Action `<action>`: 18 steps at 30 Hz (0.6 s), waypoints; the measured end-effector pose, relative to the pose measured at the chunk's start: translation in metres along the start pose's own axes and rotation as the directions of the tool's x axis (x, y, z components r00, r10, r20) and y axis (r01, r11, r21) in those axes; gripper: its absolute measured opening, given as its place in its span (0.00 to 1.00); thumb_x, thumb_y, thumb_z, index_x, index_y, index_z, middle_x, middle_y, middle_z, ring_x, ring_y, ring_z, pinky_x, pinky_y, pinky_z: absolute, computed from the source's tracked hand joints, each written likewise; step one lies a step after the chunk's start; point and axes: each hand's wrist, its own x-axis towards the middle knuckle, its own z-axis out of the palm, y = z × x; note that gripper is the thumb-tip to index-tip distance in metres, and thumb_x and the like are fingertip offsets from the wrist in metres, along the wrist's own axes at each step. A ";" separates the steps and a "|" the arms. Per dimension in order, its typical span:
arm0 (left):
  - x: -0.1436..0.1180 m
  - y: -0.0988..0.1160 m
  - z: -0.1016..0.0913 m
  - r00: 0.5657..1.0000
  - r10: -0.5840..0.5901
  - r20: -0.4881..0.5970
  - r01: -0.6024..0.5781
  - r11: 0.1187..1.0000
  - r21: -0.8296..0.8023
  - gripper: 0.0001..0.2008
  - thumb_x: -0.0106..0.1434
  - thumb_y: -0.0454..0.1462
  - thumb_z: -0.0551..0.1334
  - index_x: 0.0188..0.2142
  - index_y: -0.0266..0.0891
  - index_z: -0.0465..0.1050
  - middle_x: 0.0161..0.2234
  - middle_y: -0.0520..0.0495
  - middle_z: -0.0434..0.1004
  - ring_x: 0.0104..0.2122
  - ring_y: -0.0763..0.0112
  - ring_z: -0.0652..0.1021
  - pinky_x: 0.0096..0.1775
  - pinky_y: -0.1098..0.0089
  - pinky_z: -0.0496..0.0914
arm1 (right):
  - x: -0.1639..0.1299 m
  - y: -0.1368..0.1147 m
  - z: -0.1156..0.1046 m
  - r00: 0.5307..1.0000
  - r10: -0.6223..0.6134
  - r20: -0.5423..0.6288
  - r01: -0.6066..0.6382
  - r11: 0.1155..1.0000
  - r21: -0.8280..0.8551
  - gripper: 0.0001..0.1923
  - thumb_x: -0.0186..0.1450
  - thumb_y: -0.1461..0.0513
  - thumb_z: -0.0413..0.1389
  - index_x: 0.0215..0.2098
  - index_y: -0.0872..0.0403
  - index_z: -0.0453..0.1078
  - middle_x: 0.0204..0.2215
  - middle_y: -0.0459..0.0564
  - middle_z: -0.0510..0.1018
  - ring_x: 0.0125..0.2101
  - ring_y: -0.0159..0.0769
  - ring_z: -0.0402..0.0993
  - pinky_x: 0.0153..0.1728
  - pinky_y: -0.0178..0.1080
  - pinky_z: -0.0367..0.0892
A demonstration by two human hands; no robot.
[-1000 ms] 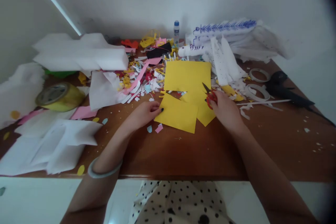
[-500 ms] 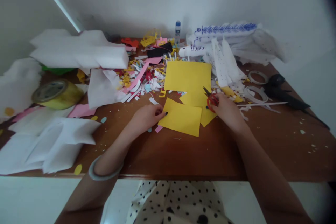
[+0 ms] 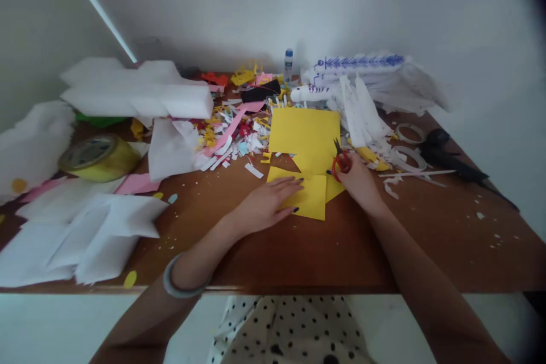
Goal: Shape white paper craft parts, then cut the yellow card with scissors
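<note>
A small yellow sheet of paper (image 3: 312,196) lies near the table's front middle. My left hand (image 3: 267,203) rests flat across its left part, fingers stretched out toward the right. Beyond it sits a larger yellow sheet (image 3: 305,128), with more yellow paper between the two. In my right hand (image 3: 360,179), closed around the red handles, is a pair of scissors (image 3: 342,164). Their dark blades point away from me over the yellow paper and look nearly closed.
Coloured paper scraps (image 3: 239,136) are heaped behind. A roll of yellow tape (image 3: 100,158) and white foam sheets (image 3: 140,96) lie left. A glue bottle (image 3: 288,65) stands at the back. White tape rings (image 3: 407,158) and a black glue gun (image 3: 452,162) lie right.
My left hand has moved right, from pinching the small sheet's left edge to lying flat on it. The scissors have turned slightly more upright in my right hand. The view has tilted up a little.
</note>
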 end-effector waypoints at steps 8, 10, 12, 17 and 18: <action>0.004 0.008 0.018 0.994 0.016 0.109 -0.016 1.000 -0.009 0.29 0.67 0.48 0.55 0.63 0.39 0.56 0.65 0.43 0.56 0.65 0.62 0.58 0.64 0.61 0.54 | 0.014 0.011 -0.003 0.999 -0.014 0.051 0.012 0.999 0.033 0.16 0.54 0.60 0.56 0.41 0.53 0.67 0.39 0.53 0.79 0.38 0.43 0.76 0.42 0.46 0.69; 0.005 0.006 0.019 0.995 0.016 0.096 -0.015 1.000 -0.012 0.28 0.66 0.47 0.55 0.63 0.40 0.57 0.65 0.44 0.56 0.64 0.61 0.59 0.64 0.60 0.55 | 0.014 0.010 -0.006 0.997 -0.018 0.074 0.014 0.999 0.051 0.16 0.54 0.61 0.56 0.42 0.53 0.68 0.40 0.53 0.79 0.38 0.42 0.76 0.41 0.44 0.69; 0.005 0.005 0.019 0.996 0.018 0.089 -0.016 1.000 -0.019 0.28 0.66 0.47 0.55 0.63 0.41 0.57 0.65 0.44 0.56 0.64 0.61 0.60 0.64 0.60 0.55 | 0.010 0.005 -0.012 0.998 -0.013 0.067 0.010 0.999 0.035 0.17 0.54 0.61 0.57 0.43 0.53 0.68 0.40 0.53 0.80 0.37 0.42 0.77 0.39 0.42 0.69; 0.002 0.005 0.014 0.993 0.047 0.106 -0.044 0.999 -0.031 0.28 0.67 0.47 0.55 0.63 0.41 0.55 0.65 0.43 0.57 0.64 0.61 0.59 0.63 0.60 0.56 | 0.009 -0.023 -0.029 0.989 -0.089 -0.121 0.050 0.953 -0.299 0.19 0.58 0.58 0.56 0.48 0.52 0.66 0.38 0.55 0.79 0.40 0.49 0.76 0.37 0.45 0.67; 0.002 0.004 0.012 0.993 0.059 0.098 -0.057 0.998 -0.026 0.27 0.67 0.46 0.55 0.63 0.41 0.55 0.65 0.43 0.57 0.64 0.61 0.59 0.63 0.61 0.56 | 0.014 -0.029 -0.031 0.984 -0.123 -0.127 0.069 0.928 -0.366 0.19 0.59 0.58 0.56 0.49 0.52 0.66 0.38 0.55 0.79 0.40 0.50 0.75 0.36 0.44 0.67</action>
